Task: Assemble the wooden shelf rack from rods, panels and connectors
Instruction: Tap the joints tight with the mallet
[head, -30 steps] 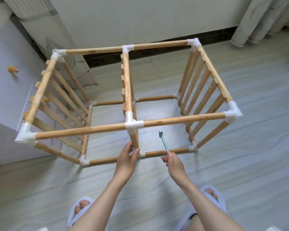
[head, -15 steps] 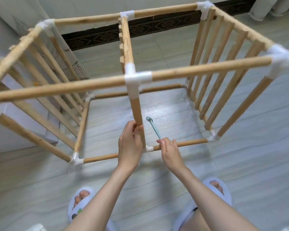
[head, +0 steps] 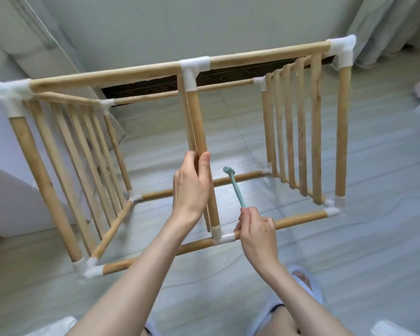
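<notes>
- the wooden shelf rack (head: 252,57) stands on the tiled floor (head: 374,238) as an open frame of rods joined by white connectors, with slatted panels at both ends.
- the left hand (head: 192,187) wraps its grip round the front middle upright rod (head: 199,122), thumb on one side and fingers on the other, about halfway up.
- the right hand (head: 257,231) pinches the handle end of a small teal mallet (head: 235,187), head raised and tilted towards the upright, not touching anything.
- the step in hand looks like seating that upright into the white t-connector (head: 220,235) on the bottom front rail (head: 298,218).
- to do it well, keep the left hand steadying the rod plumb so it drives straight into the socket, not skewed.
- the blow probably belongs on the upper t-connector (head: 194,69), straight down along the rod, in light taps; the lower joint sits too close to the floor to strike usefully.
- striking wood directly may dent it; the plastic fitting is the safer target.
- keep the left fingers well below the strike point.
- whether the lower joint is fully seated cannot be told from here.
</notes>
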